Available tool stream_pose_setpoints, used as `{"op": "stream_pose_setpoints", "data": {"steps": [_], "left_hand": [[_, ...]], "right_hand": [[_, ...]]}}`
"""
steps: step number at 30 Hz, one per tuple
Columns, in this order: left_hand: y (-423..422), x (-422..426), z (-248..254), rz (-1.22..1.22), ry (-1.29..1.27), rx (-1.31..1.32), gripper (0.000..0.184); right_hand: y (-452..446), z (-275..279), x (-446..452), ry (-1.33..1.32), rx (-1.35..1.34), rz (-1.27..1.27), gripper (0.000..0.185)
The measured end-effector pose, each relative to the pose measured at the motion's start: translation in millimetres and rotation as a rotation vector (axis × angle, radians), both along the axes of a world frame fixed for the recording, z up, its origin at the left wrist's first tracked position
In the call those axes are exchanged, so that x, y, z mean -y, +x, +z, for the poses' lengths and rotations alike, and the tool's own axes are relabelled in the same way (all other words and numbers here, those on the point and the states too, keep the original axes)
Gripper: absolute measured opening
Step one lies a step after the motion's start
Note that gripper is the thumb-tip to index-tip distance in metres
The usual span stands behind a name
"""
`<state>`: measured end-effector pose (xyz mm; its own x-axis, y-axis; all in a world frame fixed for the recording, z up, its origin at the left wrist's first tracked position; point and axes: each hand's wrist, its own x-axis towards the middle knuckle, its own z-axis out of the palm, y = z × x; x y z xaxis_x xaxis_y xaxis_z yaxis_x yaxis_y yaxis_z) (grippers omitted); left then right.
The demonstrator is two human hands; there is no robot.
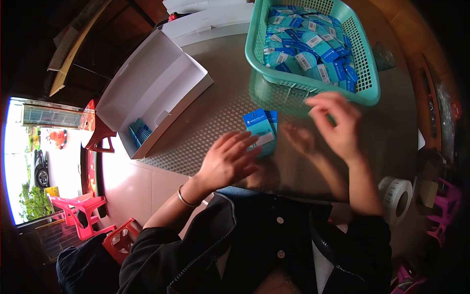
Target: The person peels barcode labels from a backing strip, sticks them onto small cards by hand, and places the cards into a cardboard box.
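Two or so flat blue-and-teal packets (259, 122) lie overlapped on the shiny table in front of me. My left hand (229, 158) is over their lower left edge, fingers loosely spread; whether it presses on them I cannot tell. My right hand (339, 123) is raised just below the near rim of the green basket (313, 88), its fingers bent and apart, with nothing visible in them. Many similar packets (320, 46) with barcode labels fill that basket. At the left, an open white box (169, 78) holds a row of packets (141, 132) standing at its near end.
More white boxes (210, 24) stand at the table's far side. A roll of white labels (395, 198) is at the right near edge. Beside the basket stands a clear glass (384, 56). Pink and red stools (81, 210) are on the floor at left, by a bright doorway.
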<state>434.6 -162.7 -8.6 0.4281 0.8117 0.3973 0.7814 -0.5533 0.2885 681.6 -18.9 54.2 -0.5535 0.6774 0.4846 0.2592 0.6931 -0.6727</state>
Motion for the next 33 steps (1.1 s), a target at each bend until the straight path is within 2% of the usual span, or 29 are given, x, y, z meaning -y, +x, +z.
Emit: {"op": "stream_pose_setpoints", "data": {"steps": [2,4,9,13,16,22,28,33], "left_hand": [[11,-4,-3,-0.036,-0.045,0.027,0.048],[21,-7,-6,-0.053,-0.065,0.031,0.050],[37,-16,-12,-0.206,-0.130,0.090,0.052],[43,-19,-17,-0.296,-0.133,0.132,0.044],[35,-9,-16,-0.212,-0.032,0.105,0.042],[21,6,-11,0.015,-0.049,0.038,0.044],[31,0,-11,-0.030,-0.114,0.037,0.054],[39,-7,-11,-0.094,-0.140,0.043,0.054]], "right_hand": [[-7,-20,6,0.120,0.142,0.105,0.027],[-11,-42,11,0.118,0.191,0.177,0.034],[-15,-65,12,0.117,0.226,0.174,0.048],[-20,-70,9,0.074,0.269,0.179,0.053],[-19,-71,8,0.091,0.343,0.195,0.052],[-7,-73,6,0.083,0.334,0.176,0.048],[6,-69,0,0.048,0.331,0.216,0.044],[9,-64,2,0.038,0.312,0.230,0.050]]}}
